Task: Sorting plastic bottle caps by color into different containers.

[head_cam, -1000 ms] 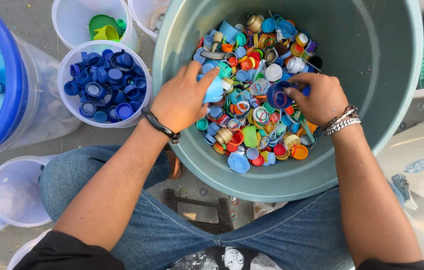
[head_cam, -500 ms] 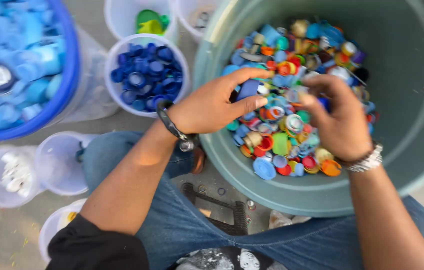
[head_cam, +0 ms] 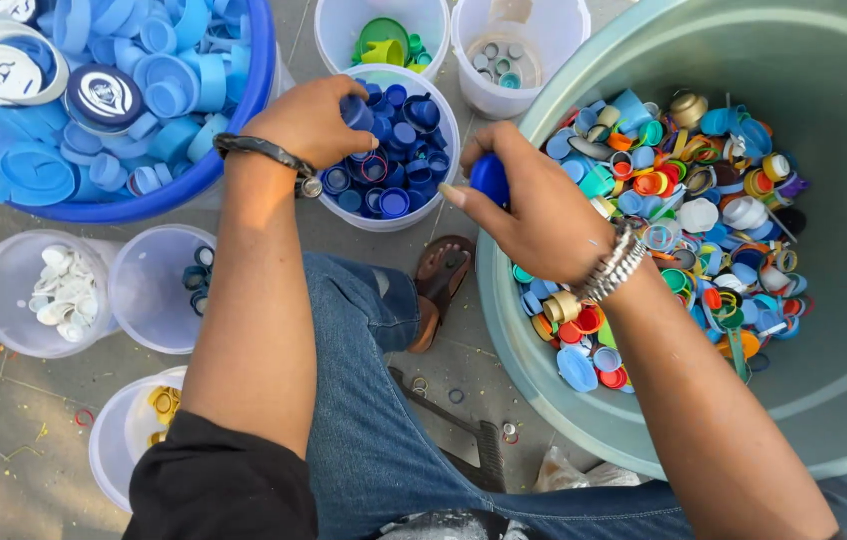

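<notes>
My left hand [head_cam: 312, 120] hovers over a clear tub of dark blue bottle caps [head_cam: 391, 165], its fingers curled around a dark blue cap at the tub's left rim. My right hand [head_cam: 542, 205] is at the rim of a big grey-green basin [head_cam: 544, 110] and pinches a dark blue cap [head_cam: 490, 178] between thumb and fingers. Inside the basin lies a heap of mixed coloured caps [head_cam: 689, 215]. A dark bracelet is on the left wrist, metal bracelets on the right.
A blue basin of light blue lids [head_cam: 94, 90] stands at the upper left. Clear tubs hold green caps [head_cam: 384, 40], greyish caps [head_cam: 504, 60], white caps [head_cam: 64, 290], a few dark caps [head_cam: 199, 275] and yellow rings [head_cam: 159, 405]. A sandal [head_cam: 444, 285] lies by my knee.
Both hands left the mixed heap and moved left. The left hand now sits over the dark blue tub; the right carries a blue cap to the basin's rim.
</notes>
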